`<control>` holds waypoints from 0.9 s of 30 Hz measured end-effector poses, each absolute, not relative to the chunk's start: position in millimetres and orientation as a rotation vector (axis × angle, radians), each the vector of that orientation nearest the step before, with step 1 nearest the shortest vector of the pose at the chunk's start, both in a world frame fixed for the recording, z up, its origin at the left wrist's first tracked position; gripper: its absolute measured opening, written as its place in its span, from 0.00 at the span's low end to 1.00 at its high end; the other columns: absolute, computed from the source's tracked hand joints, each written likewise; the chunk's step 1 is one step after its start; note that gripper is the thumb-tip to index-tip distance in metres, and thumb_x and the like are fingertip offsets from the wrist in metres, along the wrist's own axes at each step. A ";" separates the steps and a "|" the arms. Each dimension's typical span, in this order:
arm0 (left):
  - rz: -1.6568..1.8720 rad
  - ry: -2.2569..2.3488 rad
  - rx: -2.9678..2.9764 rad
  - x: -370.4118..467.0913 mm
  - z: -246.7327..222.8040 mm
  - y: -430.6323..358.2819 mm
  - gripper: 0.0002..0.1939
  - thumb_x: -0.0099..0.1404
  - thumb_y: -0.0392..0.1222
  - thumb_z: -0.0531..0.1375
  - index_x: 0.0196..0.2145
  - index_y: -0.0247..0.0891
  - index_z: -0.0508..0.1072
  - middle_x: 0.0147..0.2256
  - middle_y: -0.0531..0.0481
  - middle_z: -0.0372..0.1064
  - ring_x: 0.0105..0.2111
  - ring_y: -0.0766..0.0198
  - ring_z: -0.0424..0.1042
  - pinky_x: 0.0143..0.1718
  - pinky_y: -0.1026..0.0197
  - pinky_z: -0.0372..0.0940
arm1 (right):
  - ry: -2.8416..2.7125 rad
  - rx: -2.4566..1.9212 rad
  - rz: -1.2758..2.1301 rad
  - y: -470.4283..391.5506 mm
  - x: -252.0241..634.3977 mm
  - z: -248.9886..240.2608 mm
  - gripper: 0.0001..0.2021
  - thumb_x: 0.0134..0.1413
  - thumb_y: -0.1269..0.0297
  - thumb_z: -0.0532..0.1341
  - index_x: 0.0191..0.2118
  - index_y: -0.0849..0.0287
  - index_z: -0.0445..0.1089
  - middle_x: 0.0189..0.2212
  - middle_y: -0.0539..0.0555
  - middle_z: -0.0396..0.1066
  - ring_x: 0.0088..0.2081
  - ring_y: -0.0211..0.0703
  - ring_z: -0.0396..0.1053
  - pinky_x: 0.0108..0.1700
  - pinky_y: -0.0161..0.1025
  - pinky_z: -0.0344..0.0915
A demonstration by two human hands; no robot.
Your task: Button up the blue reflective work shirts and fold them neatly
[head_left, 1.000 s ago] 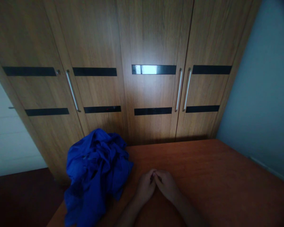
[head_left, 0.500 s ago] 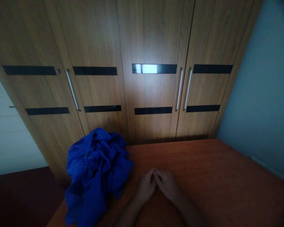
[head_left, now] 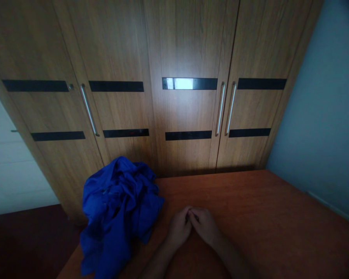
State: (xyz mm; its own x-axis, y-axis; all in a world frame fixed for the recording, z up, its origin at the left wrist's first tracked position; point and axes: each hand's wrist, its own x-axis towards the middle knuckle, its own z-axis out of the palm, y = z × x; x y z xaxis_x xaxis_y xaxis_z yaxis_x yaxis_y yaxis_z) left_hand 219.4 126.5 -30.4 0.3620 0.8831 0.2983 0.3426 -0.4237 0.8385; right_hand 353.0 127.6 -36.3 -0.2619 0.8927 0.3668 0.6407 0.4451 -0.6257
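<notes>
My left hand [head_left: 179, 228] and my right hand [head_left: 205, 226] rest together over the reddish-brown wooden table [head_left: 238, 201], their fingertips and thumbs touching. Both have curled fingers, and no object shows in either one. To the left of my left hand lies a crumpled heap of blue cloth [head_left: 122, 205], part of it hanging toward the table's near left edge. Neither hand touches the cloth.
A wooden wardrobe [head_left: 186, 112] with black strips and metal handles stands behind the table. A pale blue wall [head_left: 325, 128] is on the right. White drawers [head_left: 11, 166] and a dark red surface [head_left: 31, 240] are at the left.
</notes>
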 end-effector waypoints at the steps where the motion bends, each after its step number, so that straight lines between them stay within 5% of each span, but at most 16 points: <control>1: 1.008 1.073 1.941 219.4 -30.5 126.4 0.15 0.62 0.31 0.49 0.43 0.39 0.71 0.40 0.47 0.75 0.39 0.61 0.72 0.41 0.61 0.63 | -2.004 -1.281 0.463 127.3 353.1 -36.2 0.16 0.61 0.67 0.49 0.30 0.58 0.72 0.29 0.53 0.74 0.31 0.39 0.69 0.34 0.34 0.59; 27: 1.003 1.050 1.949 218.6 -29.9 126.2 0.14 0.62 0.32 0.49 0.41 0.39 0.72 0.39 0.47 0.74 0.38 0.61 0.72 0.40 0.62 0.64 | -1.999 -1.254 0.497 126.5 352.7 -33.3 0.15 0.60 0.68 0.49 0.29 0.58 0.72 0.29 0.52 0.73 0.31 0.39 0.69 0.34 0.33 0.60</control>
